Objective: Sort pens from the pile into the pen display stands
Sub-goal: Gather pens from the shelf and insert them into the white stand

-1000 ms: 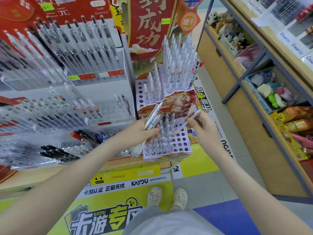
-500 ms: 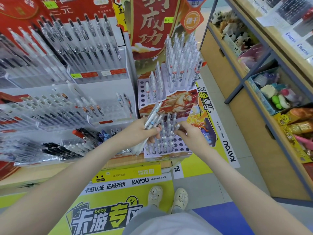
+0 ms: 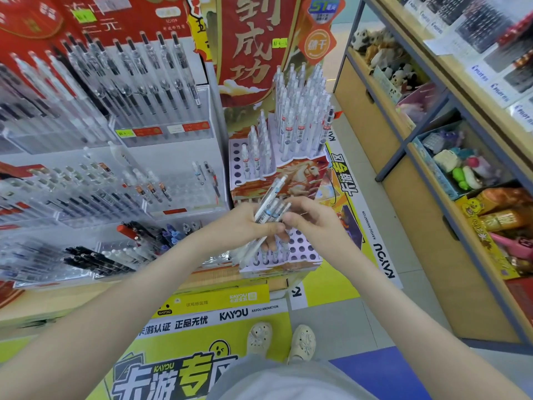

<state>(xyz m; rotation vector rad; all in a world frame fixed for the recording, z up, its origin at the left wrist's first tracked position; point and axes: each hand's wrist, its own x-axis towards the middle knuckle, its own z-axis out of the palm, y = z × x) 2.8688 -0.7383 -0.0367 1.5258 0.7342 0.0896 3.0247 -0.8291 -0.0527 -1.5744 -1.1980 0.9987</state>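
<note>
My left hand (image 3: pixel 245 226) is wrapped round a bundle of slim clear-and-white plastic pens (image 3: pixel 272 197). The fingers are curled tight about its middle, so the bundle slants up and to the right out of my fist. My right hand (image 3: pixel 317 217) sits just beside it with the fingers bent. Its fingertips (image 3: pixel 288 218) touch the upper part of the bundle, but I cannot tell whether they have closed on a single pen.

Both hands hover over the front tier of the stepped cardboard display stand with a lilac hole-punched top (image 3: pixel 302 249). The bundle's lower ends reach down near that tier's left edge. A few short clear pens (image 3: pixel 272 254) stand in holes there, just under my left fingers. A dense cluster of tall clear pens (image 3: pixel 300 116) fills the right side of the rear tier.

To the left are clear acrylic racks (image 3: pixel 173 180) holding rows of pens, and to the right is a wooden shelf unit (image 3: pixel 432 226).
</note>
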